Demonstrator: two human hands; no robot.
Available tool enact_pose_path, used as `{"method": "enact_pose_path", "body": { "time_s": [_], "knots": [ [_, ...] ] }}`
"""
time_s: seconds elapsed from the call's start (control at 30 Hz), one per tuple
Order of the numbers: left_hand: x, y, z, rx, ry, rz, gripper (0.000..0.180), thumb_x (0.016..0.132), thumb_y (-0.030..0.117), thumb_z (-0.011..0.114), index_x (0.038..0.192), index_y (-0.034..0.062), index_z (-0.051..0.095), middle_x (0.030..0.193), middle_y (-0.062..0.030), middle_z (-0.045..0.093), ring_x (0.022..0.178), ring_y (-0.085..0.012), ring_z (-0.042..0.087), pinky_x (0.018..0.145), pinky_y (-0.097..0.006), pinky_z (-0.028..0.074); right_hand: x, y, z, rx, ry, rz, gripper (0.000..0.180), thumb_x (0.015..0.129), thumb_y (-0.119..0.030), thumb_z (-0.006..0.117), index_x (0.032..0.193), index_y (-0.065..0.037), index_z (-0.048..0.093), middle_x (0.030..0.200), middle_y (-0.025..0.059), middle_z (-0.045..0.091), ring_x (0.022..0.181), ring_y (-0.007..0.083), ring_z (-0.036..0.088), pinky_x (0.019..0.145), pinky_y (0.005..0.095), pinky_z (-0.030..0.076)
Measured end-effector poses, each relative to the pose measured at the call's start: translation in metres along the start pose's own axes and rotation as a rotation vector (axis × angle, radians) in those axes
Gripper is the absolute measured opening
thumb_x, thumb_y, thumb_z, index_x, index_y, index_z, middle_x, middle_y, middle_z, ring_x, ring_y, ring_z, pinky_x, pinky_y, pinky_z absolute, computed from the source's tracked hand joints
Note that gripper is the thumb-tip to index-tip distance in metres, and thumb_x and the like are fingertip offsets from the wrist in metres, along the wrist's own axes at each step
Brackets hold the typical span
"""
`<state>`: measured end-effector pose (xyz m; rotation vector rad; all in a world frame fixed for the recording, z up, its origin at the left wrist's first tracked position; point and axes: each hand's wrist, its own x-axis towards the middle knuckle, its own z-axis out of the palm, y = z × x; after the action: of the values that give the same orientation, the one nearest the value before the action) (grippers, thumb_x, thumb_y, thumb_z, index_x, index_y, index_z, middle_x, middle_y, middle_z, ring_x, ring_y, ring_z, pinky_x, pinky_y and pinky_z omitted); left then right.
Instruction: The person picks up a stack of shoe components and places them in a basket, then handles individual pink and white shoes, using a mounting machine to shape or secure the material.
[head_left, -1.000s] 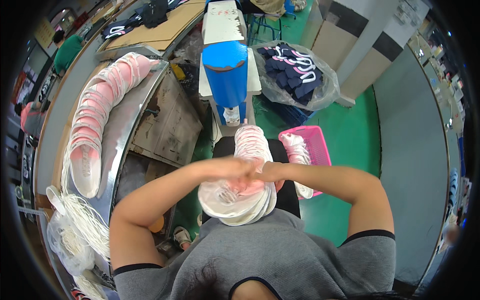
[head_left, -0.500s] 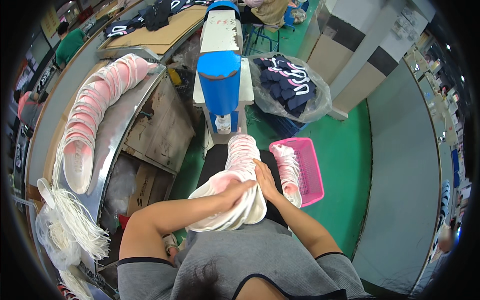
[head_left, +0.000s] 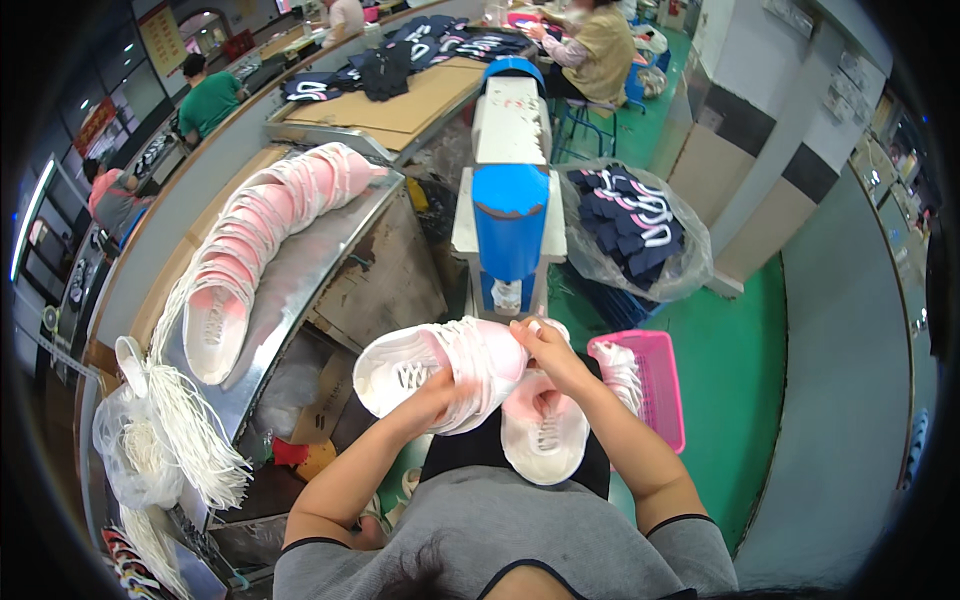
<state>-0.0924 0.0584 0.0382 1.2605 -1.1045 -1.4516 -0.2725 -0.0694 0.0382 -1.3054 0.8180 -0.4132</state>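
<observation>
A stack of nested white shoe uppers (head_left: 470, 350) with pink linings lies sideways over my lap, its open heel end toward the left. My left hand (head_left: 437, 402), slightly blurred, is closed on the lower side of this stack. Closed at the pink toe end is my right hand (head_left: 548, 345), its fingers partly hidden. Another white shoe upper (head_left: 548, 440), laced, with a pink inside, rests on my lap below my right hand. Whether more uppers are nested under it is hard to see.
A blue-and-white machine (head_left: 510, 220) stands directly ahead. On the metal-topped bench (head_left: 330, 250) at left lies a long row of nested uppers (head_left: 250, 235), near hanging white laces (head_left: 195, 420). At right are a pink basket (head_left: 660, 390) and a bag of dark pieces (head_left: 630, 225).
The stack has swung from pointing away from me to lying sideways, leaving a separate upper on my lap. My right hand has moved to the toe end. The view has shifted.
</observation>
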Motion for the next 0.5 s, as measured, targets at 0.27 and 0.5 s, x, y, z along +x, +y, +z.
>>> {"method": "enact_pose_path", "body": {
  "time_s": [0.27,0.5],
  "knots": [
    [0.004,-0.074,-0.050,-0.503,0.339,-0.099,0.047,0.092,0.029,0.053,0.129,0.0023,0.043,0.125,-0.0117,0.052,0.107,-0.0222,0.055,0.091,-0.035,0.045,0.062,0.058,0.044,0.444,-0.007,0.012,0.026,0.089,-0.023,0.053,0.106,-0.005,0.051,0.092,0.0072,0.056,0.090,0.0158,0.054,0.079,0.0322,0.046],
    [-0.005,-0.036,-0.075,-0.087,0.607,-0.064,0.050,0.092,0.040,0.052,0.119,-0.0010,0.052,0.115,-0.0065,0.057,0.107,-0.0141,0.051,0.092,-0.026,0.038,0.100,0.086,0.034,0.084,0.449,-0.161,0.022,0.077,-0.019,0.064,0.091,-0.001,0.061,0.074,0.0045,0.060,0.069,0.0130,0.056,0.066,0.0255,0.045]
  ]
}}
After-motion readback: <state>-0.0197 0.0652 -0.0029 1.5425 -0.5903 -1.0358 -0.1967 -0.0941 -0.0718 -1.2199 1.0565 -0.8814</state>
